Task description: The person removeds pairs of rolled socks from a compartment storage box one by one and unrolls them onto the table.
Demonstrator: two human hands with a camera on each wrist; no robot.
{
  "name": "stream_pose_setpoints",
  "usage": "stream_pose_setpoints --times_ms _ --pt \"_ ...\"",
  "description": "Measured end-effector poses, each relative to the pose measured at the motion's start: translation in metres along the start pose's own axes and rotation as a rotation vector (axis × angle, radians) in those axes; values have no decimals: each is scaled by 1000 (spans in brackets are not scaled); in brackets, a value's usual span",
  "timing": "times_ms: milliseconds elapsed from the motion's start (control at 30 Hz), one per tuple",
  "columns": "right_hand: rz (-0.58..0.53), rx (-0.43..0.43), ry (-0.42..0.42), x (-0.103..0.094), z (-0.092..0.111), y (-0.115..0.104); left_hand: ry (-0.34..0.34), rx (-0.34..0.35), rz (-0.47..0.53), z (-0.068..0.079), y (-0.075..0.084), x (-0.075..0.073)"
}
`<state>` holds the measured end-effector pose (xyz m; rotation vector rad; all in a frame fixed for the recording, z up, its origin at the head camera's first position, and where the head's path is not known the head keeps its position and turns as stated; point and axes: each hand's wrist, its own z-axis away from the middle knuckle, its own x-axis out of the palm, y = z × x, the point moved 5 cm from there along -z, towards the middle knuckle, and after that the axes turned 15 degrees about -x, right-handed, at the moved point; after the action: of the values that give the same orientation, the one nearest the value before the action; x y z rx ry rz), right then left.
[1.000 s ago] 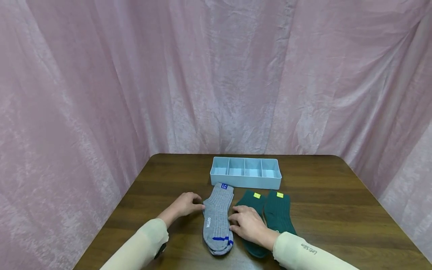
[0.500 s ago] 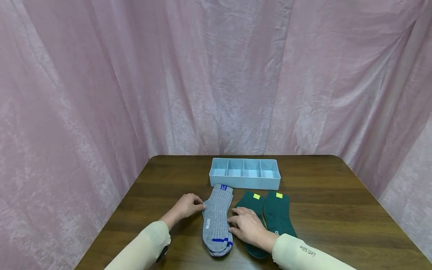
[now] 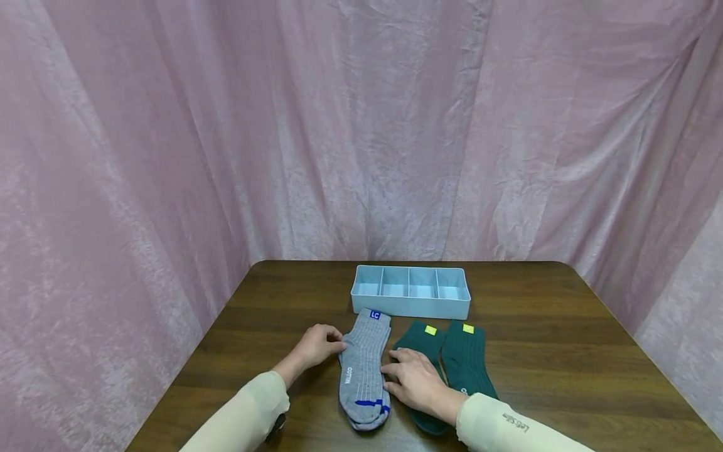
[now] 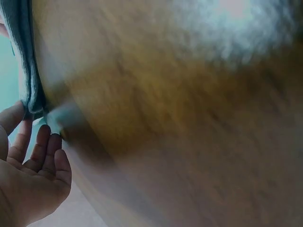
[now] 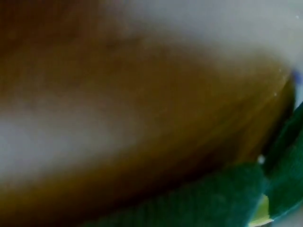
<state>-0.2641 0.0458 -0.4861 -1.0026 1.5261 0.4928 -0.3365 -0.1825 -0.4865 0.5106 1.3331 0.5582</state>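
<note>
A pair of grey socks [image 3: 364,370] with blue toe stripes lies stacked on the table, cuffs pointing to the back. My left hand [image 3: 316,344] is at their left edge; in the left wrist view, thumb and forefinger pinch the edge of the grey sock [image 4: 29,71]. From the other side, my right hand [image 3: 417,378] touches the right edge of the grey pair with its fingertips, fingers loosely bent. It lies across one green sock [image 3: 420,338] and hides the middle of it. A second green sock [image 3: 465,358] lies to the right. The right wrist view shows no fingers.
A light blue tray [image 3: 411,306] with several compartments stands behind the socks, close to the grey cuffs. The brown wooden table [image 3: 565,351] reaches back to a pink curtain [image 3: 361,125].
My left hand has shifted slightly right, its thumb and forefinger closing on the grey sock's edge. The right hand and the socks stay almost where they were.
</note>
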Motion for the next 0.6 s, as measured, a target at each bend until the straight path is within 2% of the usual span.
stream_pose_setpoints --times_ms 267,500,600 --pt "4 -4 -9 0 0 0 12 11 19 2 2 0" --pt "-2 -5 -16 0 0 -1 4 -38 31 2 -1 -6" --pt "-4 -4 -17 0 0 -1 8 -35 29 2 -2 -8"
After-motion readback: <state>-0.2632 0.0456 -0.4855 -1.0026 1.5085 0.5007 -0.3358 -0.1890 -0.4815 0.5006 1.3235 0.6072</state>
